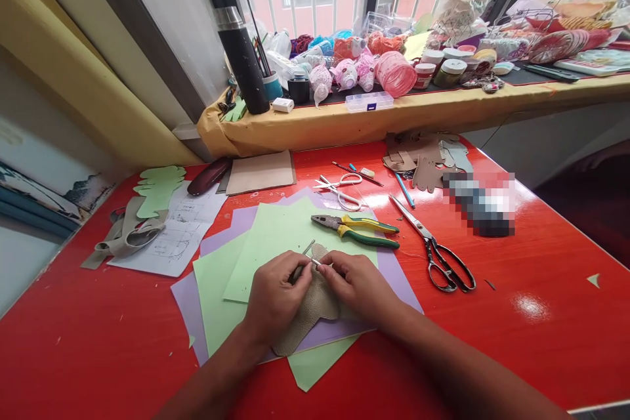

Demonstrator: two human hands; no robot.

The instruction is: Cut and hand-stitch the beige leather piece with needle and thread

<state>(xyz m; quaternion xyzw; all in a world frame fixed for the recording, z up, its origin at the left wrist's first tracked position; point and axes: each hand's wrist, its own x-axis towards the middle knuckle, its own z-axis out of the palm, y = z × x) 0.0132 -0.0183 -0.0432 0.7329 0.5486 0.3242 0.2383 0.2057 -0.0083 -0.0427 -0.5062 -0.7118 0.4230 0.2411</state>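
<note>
Both my hands meet over a grey-brown leather piece (315, 307) that lies on green and purple paper sheets (270, 236). My left hand (278, 289) is closed, its fingertips pinched near a thin metal tool (309, 247). Between the two hands is a small whitish stick-like piece (315, 262). My right hand (357, 279) pinches this piece at its right end. Just what the left fingers grip is too small to tell. Pliers with yellow and green handles (354, 228) rest on the paper beyond my hands.
Black-handled scissors (436, 249) lie on the red table (492, 341) at the right, white scissors (339, 189) behind the pliers. Leather scraps (426, 157) are at the back right. A drawn pattern sheet (184, 230) lies left. A black flask (243, 62) stands on the crowded sill.
</note>
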